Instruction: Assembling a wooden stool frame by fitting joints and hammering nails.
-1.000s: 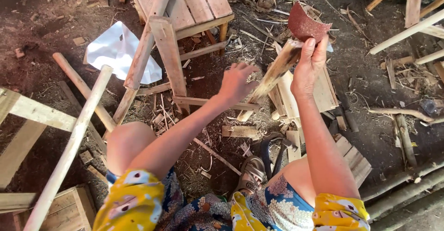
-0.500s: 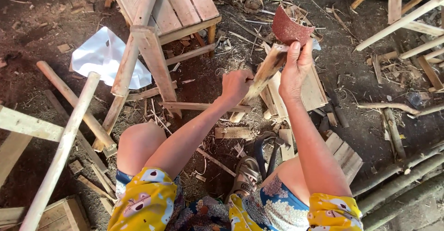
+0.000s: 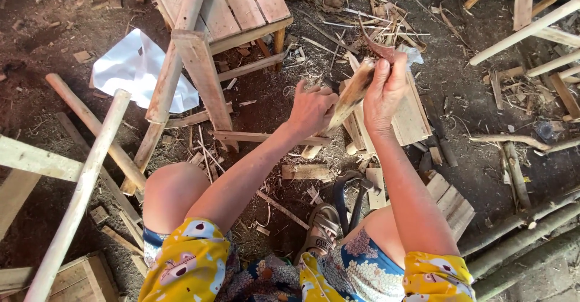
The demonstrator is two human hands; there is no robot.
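My left hand (image 3: 312, 110) grips the lower part of a short pale wooden stick (image 3: 352, 96) that slants up to the right. My right hand (image 3: 386, 89) wraps the stick's upper end and presses a curved reddish-brown sheet (image 3: 376, 47), like sandpaper, against it. Both arms reach forward over my bare knees. Below the hands lie flat boards (image 3: 409, 120) and wood scraps on the dirt.
A slatted wooden stool frame (image 3: 225, 13) stands at the top centre, a white sheet (image 3: 138, 69) left of it. Long round poles (image 3: 83, 190) cross the left side. Pincers with dark handles (image 3: 348, 194) lie by my sandalled foot (image 3: 322, 232). More poles and sticks lie at right.
The right hand with the reddish sheet has slid down the stick toward the left hand. The sheet now sits folded close against the wood instead of raised above it.
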